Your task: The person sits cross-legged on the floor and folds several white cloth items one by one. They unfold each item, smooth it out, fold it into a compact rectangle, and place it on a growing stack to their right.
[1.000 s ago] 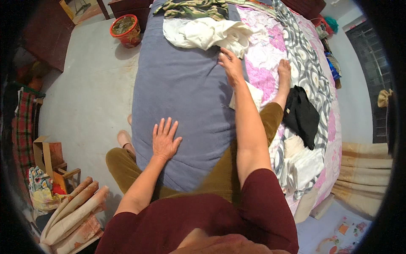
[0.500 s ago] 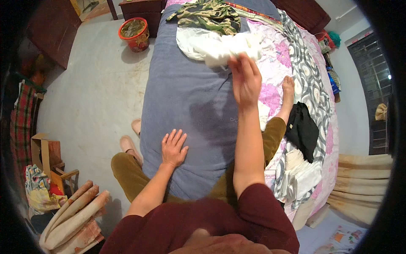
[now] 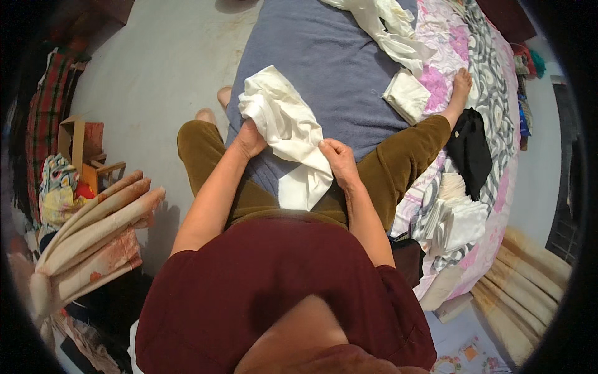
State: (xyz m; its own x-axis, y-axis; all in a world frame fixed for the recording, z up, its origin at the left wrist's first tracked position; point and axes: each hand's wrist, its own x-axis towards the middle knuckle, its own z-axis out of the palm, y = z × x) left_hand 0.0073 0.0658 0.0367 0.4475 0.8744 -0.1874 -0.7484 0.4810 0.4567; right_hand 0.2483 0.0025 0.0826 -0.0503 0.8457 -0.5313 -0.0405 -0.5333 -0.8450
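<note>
A crumpled white cloth point(image 3: 283, 115) is held up between my two hands, over the grey-blue blanket point(image 3: 324, 59) and in front of my lap. My left hand point(image 3: 250, 138) grips its left side, the fingers partly hidden behind the fabric. Its right edge is pinched in my right hand point(image 3: 339, 161). A loose end of the cloth hangs down toward me. Farther off, more white fabric point(image 3: 392, 37) lies in a loose heap. Between that heap and my right knee rests a folded white cloth point(image 3: 408, 96).
To the right, a black garment point(image 3: 471, 149) and a stack of folded white cloths point(image 3: 461, 221) lie on the patterned bedding point(image 3: 489, 68). My right leg stretches across the bed. At left are bundled beige curtains point(image 3: 99, 230), a cardboard box point(image 3: 71, 140) and a plaid cloth point(image 3: 47, 118).
My right hand has come back from the far white heap, and both hands now hold a white cloth. My left hand has lifted off the blanket. The view has tilted nearer my body.
</note>
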